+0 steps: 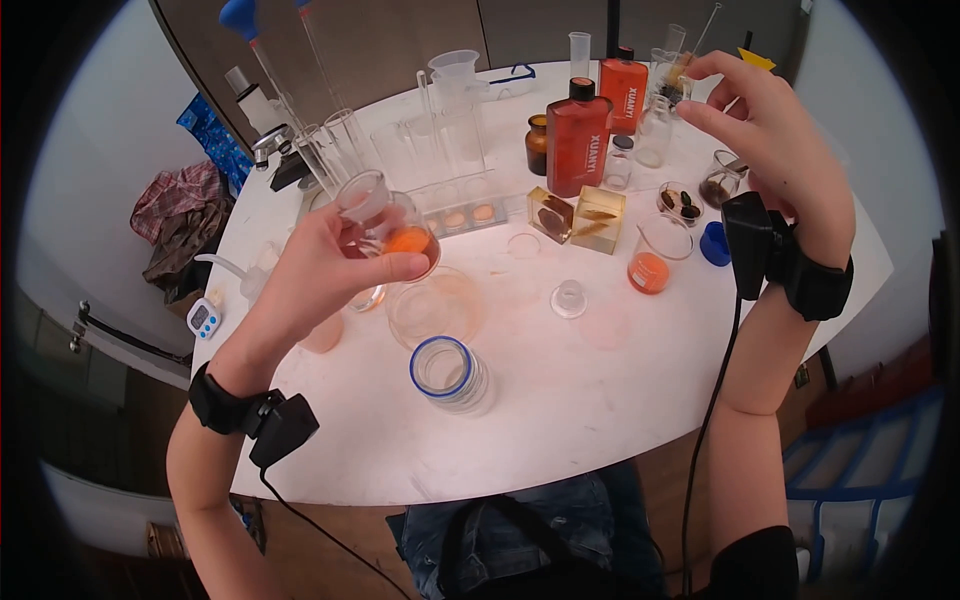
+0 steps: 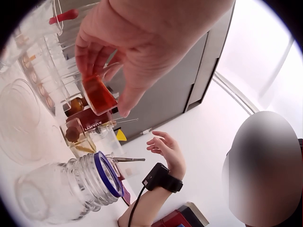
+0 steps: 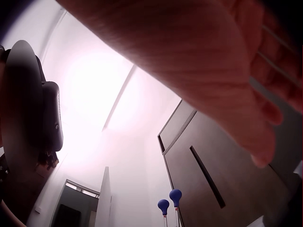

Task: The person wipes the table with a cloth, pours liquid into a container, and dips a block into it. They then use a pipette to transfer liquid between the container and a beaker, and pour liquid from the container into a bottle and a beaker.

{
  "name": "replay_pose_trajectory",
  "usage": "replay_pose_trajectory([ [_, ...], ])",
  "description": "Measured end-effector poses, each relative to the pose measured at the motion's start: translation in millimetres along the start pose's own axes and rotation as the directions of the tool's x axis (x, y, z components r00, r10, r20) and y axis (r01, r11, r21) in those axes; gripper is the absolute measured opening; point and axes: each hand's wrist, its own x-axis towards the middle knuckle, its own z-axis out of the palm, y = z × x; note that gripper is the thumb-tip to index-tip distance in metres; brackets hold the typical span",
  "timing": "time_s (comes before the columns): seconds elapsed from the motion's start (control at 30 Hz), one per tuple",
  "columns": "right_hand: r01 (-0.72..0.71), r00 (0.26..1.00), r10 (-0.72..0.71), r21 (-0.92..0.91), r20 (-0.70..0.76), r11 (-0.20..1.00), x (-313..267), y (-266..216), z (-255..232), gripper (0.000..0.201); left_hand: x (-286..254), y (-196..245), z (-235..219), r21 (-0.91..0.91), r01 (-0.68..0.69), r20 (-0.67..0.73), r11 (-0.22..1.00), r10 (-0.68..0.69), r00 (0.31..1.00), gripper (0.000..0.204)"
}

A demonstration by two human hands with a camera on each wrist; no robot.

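My left hand (image 1: 310, 265) grips a glass flask (image 1: 405, 225) with orange liquid, thumb on one side and fingers around the other. In the left wrist view that hand (image 2: 137, 52) holds the tilted flask (image 2: 99, 97) above the table. Below it in the head view stand a round glass dish (image 1: 425, 315) and a wide jar with a blue rim (image 1: 442, 368). At the back right my right hand (image 1: 775, 130) is raised beside small glassware, its fingers bent loosely and parted from the thumb. The left wrist view shows nothing held in that hand (image 2: 168, 153).
Red bottles (image 1: 578, 145), a brown bottle (image 1: 538, 145) and clear resin blocks (image 1: 598, 220) stand at the back. A beaker with orange liquid (image 1: 650, 270) and a glass stopper (image 1: 569, 298) are right of centre. Tall glassware (image 1: 455, 75) and a timer (image 1: 204, 318) are at left.
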Motion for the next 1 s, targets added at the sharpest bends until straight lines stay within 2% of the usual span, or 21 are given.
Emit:
replay_pose_trajectory([
  [0.03, -0.083, 0.996, 0.083, 0.028, 0.016, 0.996, -2, -3, -3, 0.033, 10, 2, 4, 0.001, -0.004, 0.002, 1.0, 0.004, 1.0, 0.052],
  [0.1, -0.074, 0.997, 0.074, 0.025, 0.006, 0.997, -3, 0, -5, 0.034, 32, 2, 15, 0.014, 0.04, 0.11, 0.999, -0.042, 0.993, 0.053],
  [0.13, -0.063, 0.998, 0.063, 0.025, 0.004, 0.998, -3, 1, -6, 0.034, 42, 4, 22, 0.096, 0.077, 0.11, 0.992, -0.087, 0.99, 0.053],
  [0.17, -0.064, 0.998, 0.064, 0.026, 0.0, 0.998, -3, 3, -7, 0.034, 50, 2, 28, 0.098, 0.074, 0.11, 0.992, -0.085, 0.99, 0.053],
  [0.23, -0.028, 0.999, 0.029, 0.049, -0.026, 0.998, -4, 5, -8, 0.034, 67, -6, 41, 0.25, 0.038, 0.18, 0.967, -0.085, 0.98, 0.052],
  [0.27, -0.032, 0.999, 0.033, 0.05, -0.026, 0.998, -5, 5, -10, 0.034, 74, -8, 48, 0.252, 0.038, 0.184, 0.967, -0.087, 0.979, 0.052],
  [0.33, -0.088, 0.996, 0.082, 0.189, 0.041, 0.978, -6, 3, -19, 0.034, 86, -12, 59, 0.36, 0.048, 0.247, 0.932, -0.145, 0.958, 0.046],
  [0.47, -0.095, 0.995, 0.087, 0.224, 0.045, 0.97, -6, 6, -23, 0.035, 104, -29, 74, 0.318, 0.001, 0.27, 0.948, -0.092, 0.958, 0.051],
  [0.57, -0.048, 0.998, 0.039, 0.253, 0.038, 0.966, -5, 14, -22, 0.035, 110, -34, 79, 0.268, -0.026, 0.285, 0.963, -0.053, 0.957, 0.051],
  [0.67, -0.12, 0.991, 0.099, 0.244, 0.095, 0.962, -4, -1, -38, 0.035, 110, -35, 80, 0.323, -0.027, 0.25, 0.946, -0.057, 0.967, 0.049],
  [0.73, -0.24, 0.938, 0.168, 0.216, 0.303, 0.946, -3, -25, -61, 0.04, 108, -34, 78, 0.342, -0.033, 0.264, 0.939, -0.062, 0.962, 0.046],
  [0.77, -0.245, 0.936, 0.172, 0.218, 0.306, 0.945, -7, -27, -55, 0.04, 106, -32, 77, 0.344, -0.032, 0.269, 0.939, -0.066, 0.961, 0.046],
  [0.83, -0.055, 0.995, 0.058, -0.045, 0.076, 0.997, -15, -28, -39, 0.039, 101, -31, 75, 0.344, -0.025, 0.3, 0.939, -0.085, 0.95, 0.043],
  [0.93, -0.074, 0.996, 0.076, -0.042, 0.048, 0.996, -14, -24, -37, 0.039, 97, -35, 74, 0.331, 0.035, 0.305, 0.943, -0.142, 0.942, 0.041],
  [1.0, -0.074, 0.997, 0.076, -0.071, 0.027, 0.995, -16, -28, -36, 0.04, 98, -40, 77, 0.289, 0.014, 0.315, 0.957, -0.108, 0.943, 0.041],
])
